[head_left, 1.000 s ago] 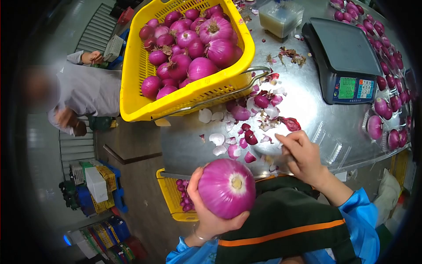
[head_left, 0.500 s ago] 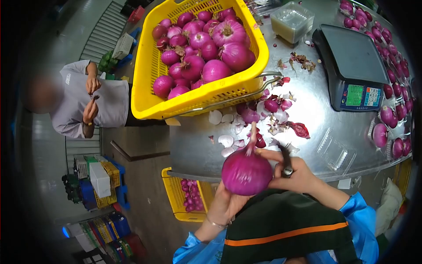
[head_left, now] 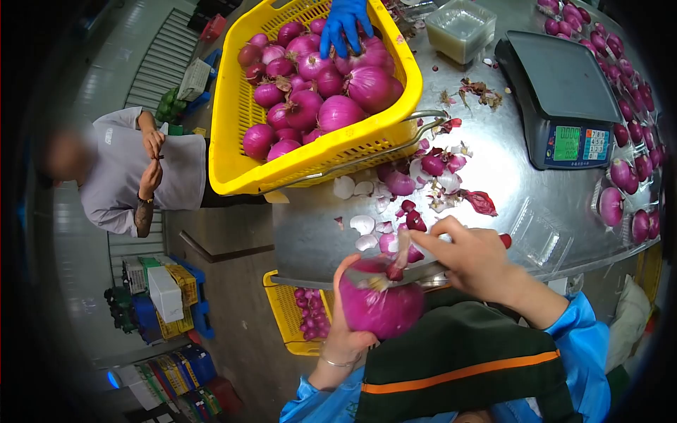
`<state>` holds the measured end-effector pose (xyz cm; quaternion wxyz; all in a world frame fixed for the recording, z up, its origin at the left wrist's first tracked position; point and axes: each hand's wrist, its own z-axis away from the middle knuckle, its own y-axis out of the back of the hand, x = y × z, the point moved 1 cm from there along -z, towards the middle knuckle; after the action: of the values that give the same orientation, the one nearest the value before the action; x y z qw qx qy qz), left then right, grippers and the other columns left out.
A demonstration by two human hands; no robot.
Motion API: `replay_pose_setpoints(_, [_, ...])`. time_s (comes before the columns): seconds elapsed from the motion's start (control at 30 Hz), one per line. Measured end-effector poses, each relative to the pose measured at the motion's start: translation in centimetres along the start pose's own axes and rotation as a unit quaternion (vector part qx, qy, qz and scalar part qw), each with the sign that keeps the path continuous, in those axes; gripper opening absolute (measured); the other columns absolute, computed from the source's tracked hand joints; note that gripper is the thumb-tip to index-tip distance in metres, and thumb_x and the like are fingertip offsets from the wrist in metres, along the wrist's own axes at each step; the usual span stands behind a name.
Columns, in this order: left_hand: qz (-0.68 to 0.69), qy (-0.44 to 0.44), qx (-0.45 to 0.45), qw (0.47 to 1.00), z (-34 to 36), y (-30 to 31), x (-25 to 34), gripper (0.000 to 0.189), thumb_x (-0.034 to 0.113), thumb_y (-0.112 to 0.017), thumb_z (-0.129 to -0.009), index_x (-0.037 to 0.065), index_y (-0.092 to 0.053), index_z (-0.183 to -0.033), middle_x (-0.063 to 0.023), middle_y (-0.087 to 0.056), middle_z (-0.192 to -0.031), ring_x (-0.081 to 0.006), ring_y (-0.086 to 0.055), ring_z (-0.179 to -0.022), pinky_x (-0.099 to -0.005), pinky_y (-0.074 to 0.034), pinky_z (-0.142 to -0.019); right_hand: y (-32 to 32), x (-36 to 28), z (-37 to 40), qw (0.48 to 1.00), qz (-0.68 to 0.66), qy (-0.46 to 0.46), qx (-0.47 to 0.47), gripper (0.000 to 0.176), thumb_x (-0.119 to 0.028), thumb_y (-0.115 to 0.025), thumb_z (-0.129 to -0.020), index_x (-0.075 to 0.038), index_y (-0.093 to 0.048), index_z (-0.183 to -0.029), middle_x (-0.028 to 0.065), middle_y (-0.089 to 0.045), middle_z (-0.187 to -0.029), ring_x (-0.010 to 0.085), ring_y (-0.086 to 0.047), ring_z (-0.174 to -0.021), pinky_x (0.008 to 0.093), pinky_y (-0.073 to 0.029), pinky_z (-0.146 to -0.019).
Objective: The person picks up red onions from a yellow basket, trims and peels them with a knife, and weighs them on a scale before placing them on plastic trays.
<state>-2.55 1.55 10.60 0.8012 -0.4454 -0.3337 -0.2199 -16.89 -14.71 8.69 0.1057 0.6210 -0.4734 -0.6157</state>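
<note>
A large red onion [head_left: 384, 310] sits in my left hand [head_left: 344, 335], whose fingers wrap round its left side and underside. My right hand [head_left: 471, 259] is closed on a knife [head_left: 422, 272], its blade lying across the top of the onion. The onion's dry neck [head_left: 401, 254] stands up at the blade, between it and my right fingertips. Just beyond my hands, peeled skins and small onion pieces [head_left: 431, 166] are scattered on the metal table [head_left: 317, 236].
A yellow crate [head_left: 310, 173] of red onions stands at the back left, with another person's blue-gloved hand [head_left: 344, 27] in it. A scale [head_left: 564, 92], clear plastic box [head_left: 460, 32], empty tray [head_left: 539, 236] and packed onions [head_left: 624, 176] are on the table. Another person [head_left: 151, 166] stands left.
My right hand has brought the knife blade across the onion's top, and the onion has tilted and moved slightly left and down. A blue-gloved hand has come into the crate.
</note>
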Motion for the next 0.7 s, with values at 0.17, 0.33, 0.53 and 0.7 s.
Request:
replay_pose_setpoints(0.17, [-0.329, -0.222, -0.064, 0.916, -0.3, 1.6, 1.6, 0.109, 0.025, -0.09, -0.052, 0.014, -0.02, -0.134, -0.0207, -0.029, -0.137, -0.0333, -0.044, -0.121, -0.0438, -0.042, -0.099, -0.2, -0.1, 2.3, 0.994, -0.101, -0.004, 0.031, 0.058, 0.0, -0.063, -0.064, -0.013, -0.057, -0.121, 0.0042, -0.054, -0.096, 0.0195, -0.06, -0.064, 0.0295, -0.049, -0.052])
replay_pose_setpoints(0.33, [-0.617, -0.499, -0.047, 0.606, -0.8, 1.2, 2.2, 0.084, 0.012, -0.084, -0.061, 0.029, -0.035, -0.128, -0.0167, -0.025, -0.139, -0.0474, -0.043, -0.116, -0.052, -0.047, -0.092, -0.1, -2.2, 0.7, 0.978, -0.187, -0.027, 0.084, 0.059, -0.003, -0.064, -0.068, -0.009, -0.052, -0.126, 0.0093, -0.053, -0.1, 0.0231, -0.062, -0.069, 0.0324, -0.051, -0.058])
replay_pose_setpoints(0.53, [-0.694, -0.573, -0.003, 0.436, -1.2, 2.2, 3.2, 0.098, 0.014, -0.089, -0.054, 0.037, -0.03, -0.129, -0.0119, -0.021, -0.139, -0.0433, -0.041, -0.119, -0.0503, -0.051, -0.091, -3.1, 4.0, 3.8, 0.974, -0.015, -0.223, -0.033, 0.047, -0.013, -0.06, -0.084, -0.008, -0.046, -0.129, 0.0127, -0.053, -0.106, 0.0217, -0.063, -0.066, 0.0318, -0.048, -0.051])
replay_pose_setpoints(0.7, [-0.566, -0.502, -0.055, 0.652, -5.0, -2.0, -2.5, 0.107, 0.026, -0.092, -0.051, 0.018, -0.022, -0.132, -0.0205, -0.027, -0.138, -0.0369, -0.041, -0.123, -0.0429, -0.042, -0.1, -3.2, 2.8, 3.3, 0.56, -0.77, -0.289, -0.103, 0.061, -0.028, -0.061, -0.089, -0.009, -0.033, -0.14, 0.0102, -0.063, -0.101, 0.0078, -0.055, -0.054, 0.0166, -0.035, -0.039])
